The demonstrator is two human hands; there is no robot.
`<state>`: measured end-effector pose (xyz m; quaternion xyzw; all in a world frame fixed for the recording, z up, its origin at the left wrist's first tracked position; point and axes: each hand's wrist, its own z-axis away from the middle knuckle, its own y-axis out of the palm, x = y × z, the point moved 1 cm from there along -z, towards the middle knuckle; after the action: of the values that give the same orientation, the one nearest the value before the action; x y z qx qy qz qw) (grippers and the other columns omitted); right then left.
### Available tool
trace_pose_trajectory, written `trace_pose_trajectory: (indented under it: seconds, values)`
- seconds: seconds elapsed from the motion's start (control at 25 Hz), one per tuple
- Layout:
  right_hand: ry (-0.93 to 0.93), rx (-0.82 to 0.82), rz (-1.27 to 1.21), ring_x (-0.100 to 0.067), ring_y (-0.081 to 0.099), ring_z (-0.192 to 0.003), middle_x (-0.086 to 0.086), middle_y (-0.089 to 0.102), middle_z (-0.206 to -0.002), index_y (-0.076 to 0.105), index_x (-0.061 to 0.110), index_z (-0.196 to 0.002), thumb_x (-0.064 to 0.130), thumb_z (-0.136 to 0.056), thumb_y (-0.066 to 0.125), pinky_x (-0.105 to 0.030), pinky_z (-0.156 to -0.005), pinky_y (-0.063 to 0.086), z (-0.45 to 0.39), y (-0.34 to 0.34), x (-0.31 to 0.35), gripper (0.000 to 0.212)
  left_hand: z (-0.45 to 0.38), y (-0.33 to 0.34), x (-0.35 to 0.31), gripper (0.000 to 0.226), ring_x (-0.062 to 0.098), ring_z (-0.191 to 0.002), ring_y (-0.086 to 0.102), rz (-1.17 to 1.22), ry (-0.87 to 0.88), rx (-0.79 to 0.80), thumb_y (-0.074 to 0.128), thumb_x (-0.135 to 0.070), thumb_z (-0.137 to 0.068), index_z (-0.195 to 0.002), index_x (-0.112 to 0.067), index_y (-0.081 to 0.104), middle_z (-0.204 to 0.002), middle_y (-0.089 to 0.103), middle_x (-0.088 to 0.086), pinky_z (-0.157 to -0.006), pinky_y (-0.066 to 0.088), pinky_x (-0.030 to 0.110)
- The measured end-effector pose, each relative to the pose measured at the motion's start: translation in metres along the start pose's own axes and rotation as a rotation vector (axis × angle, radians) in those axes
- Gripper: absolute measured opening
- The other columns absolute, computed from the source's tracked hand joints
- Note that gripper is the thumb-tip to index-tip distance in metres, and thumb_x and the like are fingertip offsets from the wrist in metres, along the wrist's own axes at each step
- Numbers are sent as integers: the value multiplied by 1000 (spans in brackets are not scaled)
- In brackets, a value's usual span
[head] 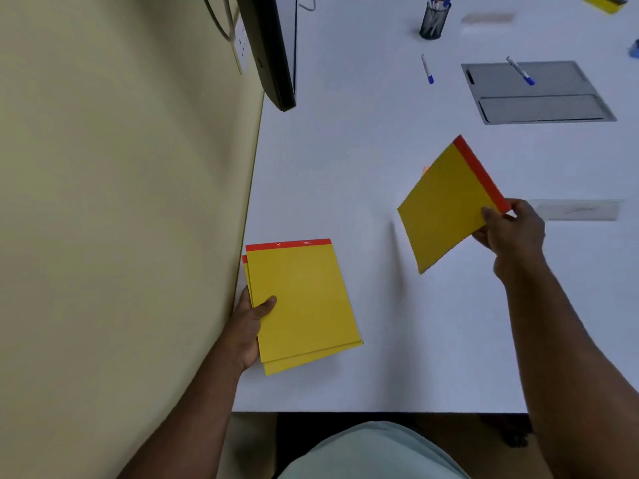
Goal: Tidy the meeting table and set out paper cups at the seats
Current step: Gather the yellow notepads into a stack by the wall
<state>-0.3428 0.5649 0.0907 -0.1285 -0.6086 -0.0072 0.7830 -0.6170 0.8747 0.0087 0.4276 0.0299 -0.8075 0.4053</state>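
Presently we are gathering notepads at the near left corner of the white meeting table (397,150). Our left hand (247,326) grips a stack of yellow pads (301,299) by its left edge, thumb on top and fingers beneath; at least two pads show, slightly fanned, and the stack sits at the table's edge beside the wall. Our right hand (511,233) pinches a single yellow pad (446,205) at the corner by its red binding strip, holding it tilted and clear of the table surface, well apart from the stack.

Farther back lie two loose blue-capped pens, one on the bare table (427,69) and one on the grey cable hatch (537,93), with a mesh pen holder (434,20) beyond them. Another yellow pad (605,2) sits at the far right corner of view. No paper cups are visible, so we judge the cup-setting step not yet begun.

Risks, as we judge them: the corner pinch is narrow, so the tilted pad may swing or slip out as it is carried across. The fanned stack is held only at one side; dropping the single pad on it carelessly could push the pads askew or nudge one off the table's edge.
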Motion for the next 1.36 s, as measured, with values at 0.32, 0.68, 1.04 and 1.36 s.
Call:
trace_pose_trajectory:
  seconds: [0.32,0.68,1.04,1.36]
  values:
    - [77,271,-240,-13,67,-73,1,72,-83,65,15,-85,27,-94,57,-27,-62,54,27,26,46,16,0,7,-2,32,27,-105,65,-99,-37,36,59,-14,-93,-119,-35,57,-120,67,2,-75,56,43]
    - [459,521,17,-27,64,-88,-20,68,-105,66,7,-94,27,-96,57,-37,-75,52,77,100,-63,22,0,12,-5,46,14,-127,48,-278,-73,103,54,-56,-85,-127,-39,55,-129,60,-17,-107,38,43]
    - [602,688,197,-27,63,-93,-10,65,-110,59,14,-114,23,-93,53,-40,-79,52,111,104,-92,24,3,25,6,45,22,-107,66,-231,-46,57,67,-28,-87,-129,-27,53,-122,67,3,-85,57,43]
    - [142,676,75,-18,57,-102,-2,62,-110,52,28,-111,4,-83,44,-39,-87,48,126,109,-75,38,-13,25,-5,43,16,-110,59,-653,250,-82,57,-9,-93,-127,-32,48,-120,63,-5,-88,48,32]
